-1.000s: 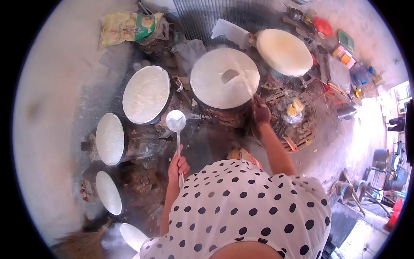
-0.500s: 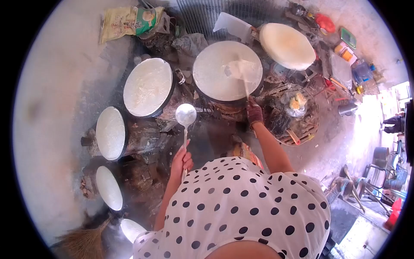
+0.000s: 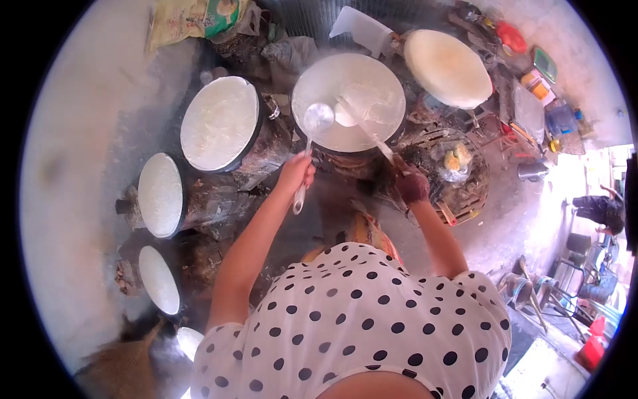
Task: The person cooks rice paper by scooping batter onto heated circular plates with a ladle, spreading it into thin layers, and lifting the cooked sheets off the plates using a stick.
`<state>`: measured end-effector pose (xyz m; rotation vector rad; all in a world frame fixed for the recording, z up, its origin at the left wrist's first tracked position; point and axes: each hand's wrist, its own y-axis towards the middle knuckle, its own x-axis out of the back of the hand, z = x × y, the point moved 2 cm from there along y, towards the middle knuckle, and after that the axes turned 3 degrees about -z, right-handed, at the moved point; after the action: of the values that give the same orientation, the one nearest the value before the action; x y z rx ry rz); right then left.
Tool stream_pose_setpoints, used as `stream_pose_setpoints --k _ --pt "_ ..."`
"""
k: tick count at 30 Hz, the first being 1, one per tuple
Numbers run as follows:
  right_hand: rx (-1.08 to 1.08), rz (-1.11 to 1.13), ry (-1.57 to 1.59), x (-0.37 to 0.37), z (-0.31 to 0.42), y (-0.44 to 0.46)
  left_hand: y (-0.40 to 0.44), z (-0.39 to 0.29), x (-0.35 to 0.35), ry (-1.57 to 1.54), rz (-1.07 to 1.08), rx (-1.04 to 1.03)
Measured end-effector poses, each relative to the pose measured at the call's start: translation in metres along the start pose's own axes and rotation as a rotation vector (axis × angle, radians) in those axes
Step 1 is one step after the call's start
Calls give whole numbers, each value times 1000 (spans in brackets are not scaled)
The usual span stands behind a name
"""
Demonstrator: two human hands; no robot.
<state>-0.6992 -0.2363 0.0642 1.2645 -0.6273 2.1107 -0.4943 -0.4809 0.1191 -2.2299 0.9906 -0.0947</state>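
My left hand [image 3: 296, 174] is wrapped round the handle of a metal ladle [image 3: 319, 118], whose bowl is over the left part of the central round griddle [image 3: 312, 80]. White batter coats that griddle, with a brighter patch near its middle. My right hand [image 3: 411, 183], in a dark glove, grips a flat wooden spreader [image 3: 367, 128] at the griddle's front right edge. The spreader's far end reaches the batter near the middle. Faint steam blurs the surface.
More round griddles with pale sheets curve down the left [image 3: 220, 124], [image 3: 161, 195], [image 3: 159, 279]. A pale round stack [image 3: 448, 69] stands at upper right. Below it, a round slatted stand [image 3: 480, 174] holds a bagged yellowish item [image 3: 457, 158]. A person [image 3: 598, 210] is at far right.
The ladle has moved up and right from beside the griddle to over it. The spreader has swung, its far end now left of my right hand. The person at far right shows more.
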Motion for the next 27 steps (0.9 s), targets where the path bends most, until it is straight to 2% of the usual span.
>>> stream_pose_setpoints --k 2,3,4,6,7,8,10,11,12,13,15,16,18,19,20,22,24,25,27 --pt "-111 -153 53 -3 -7 -6 15 -6 -18 26 -45 -24" --pt "-102 -142 53 -32 -12 -2 20 -7 -28 13 -96 -37" --pt "99 -362 79 -77 -15 4 24 -7 -38 1 -147 -53" --pt "28 -283 270 -94 23 6 35 5 -57 -41 -196 -57" --pt "-243 25 416 -83 52 3 37 9 -62 -78 -235 -60" --pt "-237 29 413 -89 51 8 36 8 -63 -84 -239 -61" --pt "44 8 998 -94 56 24 29 2 -60 -469 -170 25" --pt "83 -23 1018 -82 46 27 15 -4 -42 -620 62 139" --pt "84 -22 1022 -57 41 30 -18 -15 -35 -641 98 49" --pt "-94 -62 1214 -31 36 37 -47 -26 -34 -658 133 -47" --pt "-346 -104 941 14 42 38 -75 -30 -31 -608 108 -102" --pt "-336 -93 938 -15 27 48 -78 -32 -30 -558 96 -170" --pt "687 -127 23 -97 4 66 -73 -36 -28 -614 84 -124" --pt "761 68 -3 -80 24 56 -72 -35 -26 -663 80 -68" --pt "773 77 4 -66 26 51 -74 -33 -25 -669 65 -72" --pt "357 125 -15 -43 21 52 -88 -20 -18 -857 38 -8" --pt "-301 201 28 6 37 31 -108 2 2 -949 35 -35" --pt "49 144 -53 -29 9 5 -122 11 8 -1013 11 -11" --pt "431 82 -135 -49 1 -6 -140 28 22 -1097 -19 -13"
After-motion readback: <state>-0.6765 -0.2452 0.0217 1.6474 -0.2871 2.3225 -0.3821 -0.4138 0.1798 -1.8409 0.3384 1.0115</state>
